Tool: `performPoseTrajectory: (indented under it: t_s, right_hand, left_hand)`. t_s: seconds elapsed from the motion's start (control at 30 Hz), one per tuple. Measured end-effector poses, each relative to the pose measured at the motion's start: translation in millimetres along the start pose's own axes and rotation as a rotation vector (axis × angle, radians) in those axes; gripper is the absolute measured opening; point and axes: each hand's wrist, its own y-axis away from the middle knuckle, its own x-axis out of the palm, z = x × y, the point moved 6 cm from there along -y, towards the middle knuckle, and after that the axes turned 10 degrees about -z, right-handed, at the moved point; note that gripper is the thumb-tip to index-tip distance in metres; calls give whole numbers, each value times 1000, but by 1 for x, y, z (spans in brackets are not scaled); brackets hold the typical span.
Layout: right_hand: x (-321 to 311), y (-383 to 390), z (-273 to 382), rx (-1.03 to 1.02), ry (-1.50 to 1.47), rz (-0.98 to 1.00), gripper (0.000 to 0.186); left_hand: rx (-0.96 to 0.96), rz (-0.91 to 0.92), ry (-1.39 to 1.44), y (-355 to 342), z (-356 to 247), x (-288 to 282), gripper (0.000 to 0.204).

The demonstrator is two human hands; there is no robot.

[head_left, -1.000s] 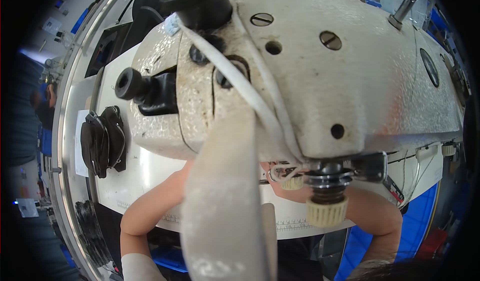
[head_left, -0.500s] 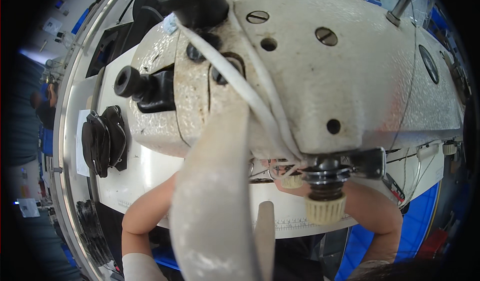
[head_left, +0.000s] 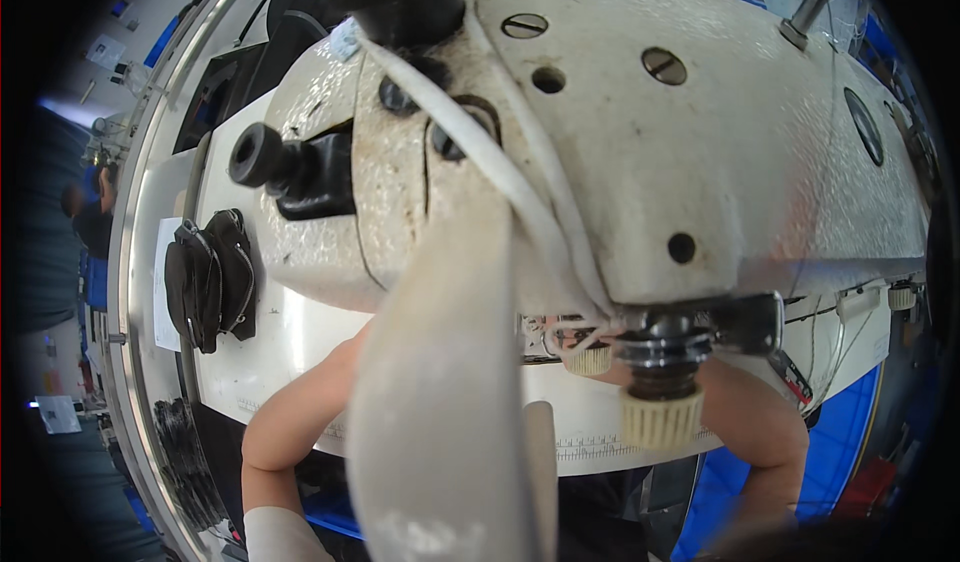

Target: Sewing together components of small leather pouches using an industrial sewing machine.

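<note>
A worn cream-coloured sewing machine head (head_left: 620,182) fills the middle of the head view and hides both my hands. My left forearm (head_left: 300,407) bends in from the lower left over the white table and passes behind the machine and a broad, blurred pale band (head_left: 435,402). From the lower right, my right forearm (head_left: 755,417) reaches in behind the thread tension knob (head_left: 660,417). Only a small patch of skin shows near a second, smaller knob (head_left: 588,360). What my fingers hold or touch cannot be seen. White cord (head_left: 465,132) runs down the machine's front.
Black zippered pouches (head_left: 212,282) lie on the table's left side, beside white paper. A ruler scale (head_left: 600,449) follows the near table edge. Small red-and-black snips (head_left: 790,377) are at the right. Black strips (head_left: 185,462) hang at the lower left, and a person (head_left: 95,212) is far left.
The machine and pale band sit slightly further right in the picture. My left forearm extends a little more toward the machine; my right arm is almost unchanged.
</note>
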Motion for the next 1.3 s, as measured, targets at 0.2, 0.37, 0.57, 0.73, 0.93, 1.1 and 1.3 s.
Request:
performPoseTrajectory:
  t_s: [0.2,0.37,0.57,0.73,0.93,1.1,1.3]
  right_hand:
    - [2,2,-5,-64,-16,-151,8]
    - [0,-2,-6,-7,-51,-80,9]
    - [-14,5,14,-417,53,-279,24]
    - [0,5,20,-292,-167,-205,29]
    - [-31,3,44,-407,195,-564,23]
    - [-14,16,59,-596,28,-385,18]
    - [0,23,64,-594,223,-254,12]
  left_hand:
    - [-175,122,633,22,36,24,36]
    - [-268,186,69,14,46,37,32]
    - [71,-248,59,27,8,0,18]
    - [-143,-549,464,31,45,-23,15]
    - [-291,-565,643,27,61,-22,16]
    - [-60,-586,103,27,62,-12,22]
    - [309,-381,-59,37,9,15,30]
